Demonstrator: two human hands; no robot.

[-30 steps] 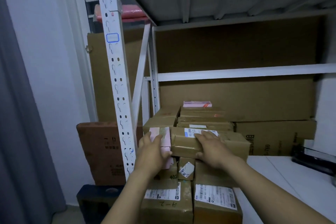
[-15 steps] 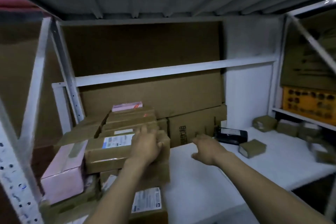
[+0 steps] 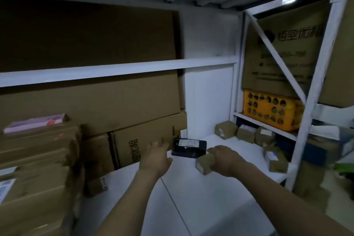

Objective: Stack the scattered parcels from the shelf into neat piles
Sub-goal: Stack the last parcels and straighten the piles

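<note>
Two bare hands reach over a white shelf board (image 3: pixel 191 203) inside a white metal rack, under the ribbed underside of the shelf above. The left hand (image 3: pixel 155 157) hovers with fingers spread and holds nothing, in front of a printed carton (image 3: pixel 147 145) lying at the back. The right hand (image 3: pixel 227 161) curls down over a small brown parcel (image 3: pixel 203 163) that sits on the board, just nearer than a black device (image 3: pixel 189 148). Large flat cartons (image 3: pixel 92 101) stand against the far wall.

At the left, a tall pile of brown parcels (image 3: pixel 38 161) crowds the board's end, with a pink box (image 3: pixel 34 123) on its far part. More small parcels (image 3: pixel 226 130) lie scattered in the far right corner, and another one (image 3: pixel 275 159) sits by the right edge beside a white upright post (image 3: pixel 310 120). Past the rack's diagonal brace, a yellow crate (image 3: pixel 272 110) sits on a neighbouring shelf. White board shows between the pile and the scattered parcels, and on toward the near edge.
</note>
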